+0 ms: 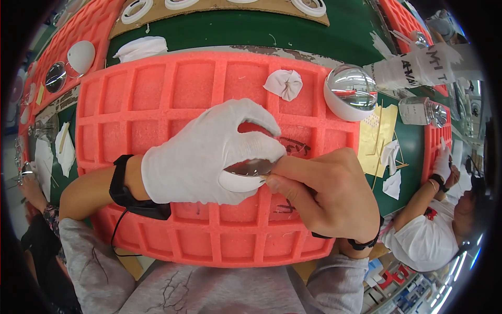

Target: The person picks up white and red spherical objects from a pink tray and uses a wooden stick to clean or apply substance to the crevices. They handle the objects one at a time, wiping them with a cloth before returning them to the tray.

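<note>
My left hand (214, 152), in a white glove, is closed around a rounded white piece with a shiny mirror-like face (250, 167), held above the red foam tray (198, 55). My bare right hand (329, 191) is pinched, thumb and forefinger together at the edge of that face. Whatever lies between those fingertips is too small or hidden to name. Beyond the hands, a crumpled white cloth (284, 85) rests on the tray. At the tray's far right corner sits a similar white dome with a glossy clear top (350, 91).
To the right, a yellow sheet (374, 136) bears thin wooden sticks and white scraps near a glass jar (418, 111). A cardboard strip (209, 11) with white rings lies at the back. Co-workers sit left and right (426, 235). More domes stand far left (81, 56).
</note>
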### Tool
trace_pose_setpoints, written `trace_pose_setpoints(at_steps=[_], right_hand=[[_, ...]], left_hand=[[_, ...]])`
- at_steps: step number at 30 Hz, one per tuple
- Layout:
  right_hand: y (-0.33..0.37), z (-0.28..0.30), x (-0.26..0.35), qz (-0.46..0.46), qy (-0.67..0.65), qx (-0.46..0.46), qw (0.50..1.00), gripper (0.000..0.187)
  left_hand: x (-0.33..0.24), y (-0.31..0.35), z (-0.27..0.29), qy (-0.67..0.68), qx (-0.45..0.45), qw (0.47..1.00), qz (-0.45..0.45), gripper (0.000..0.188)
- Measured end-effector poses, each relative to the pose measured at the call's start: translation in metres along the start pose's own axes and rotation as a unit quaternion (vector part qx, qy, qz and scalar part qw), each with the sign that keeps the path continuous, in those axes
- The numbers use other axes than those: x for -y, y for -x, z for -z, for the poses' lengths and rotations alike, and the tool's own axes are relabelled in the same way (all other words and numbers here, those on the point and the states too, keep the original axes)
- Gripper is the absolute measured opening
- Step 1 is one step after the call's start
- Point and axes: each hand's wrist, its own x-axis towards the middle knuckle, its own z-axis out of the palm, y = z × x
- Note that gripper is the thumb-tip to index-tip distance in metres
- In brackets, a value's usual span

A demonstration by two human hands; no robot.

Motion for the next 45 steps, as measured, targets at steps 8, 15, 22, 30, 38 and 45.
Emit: trace_pose_setpoints(at_steps=[8, 15, 22, 30, 38, 45], right_hand=[[-0.005, 0.004, 0.0, -0.006, -0.019, 0.023, 1.0, 0.004], [-0.006, 0.002, -0.002, -0.003, -0.034, 0.022, 0.999, 0.008], [-0.007, -0.001, -0.002, -0.001, -0.048, 0.017, 0.999, 0.007], [-0.008, -0.002, 0.001, -0.007, -0.033, 0.012, 0.999, 0.007], [-0.007, -0.003, -0.001, 0.0, -0.005, 0.004, 1.0, 0.007], [-0.003, 0.002, -0.014, 0.013, -0.022, 0.026, 0.999, 0.008]], left_hand=[[-0.002, 0.001, 0.0, -0.003, 0.003, 1.0, 0.015, 0.045], [-0.004, 0.001, -0.001, -0.002, 0.002, 1.0, 0.023, 0.045], [-0.004, 0.002, -0.002, 0.0, -0.004, 1.0, 0.025, 0.045], [-0.001, 0.001, -0.004, 0.013, -0.01, 1.0, 0.021, 0.047], [0.0, -0.001, 0.001, 0.037, -0.013, 0.999, 0.016, 0.051], [0.002, -0.003, 0.003, 0.054, 0.0, 0.998, 0.018, 0.06]])
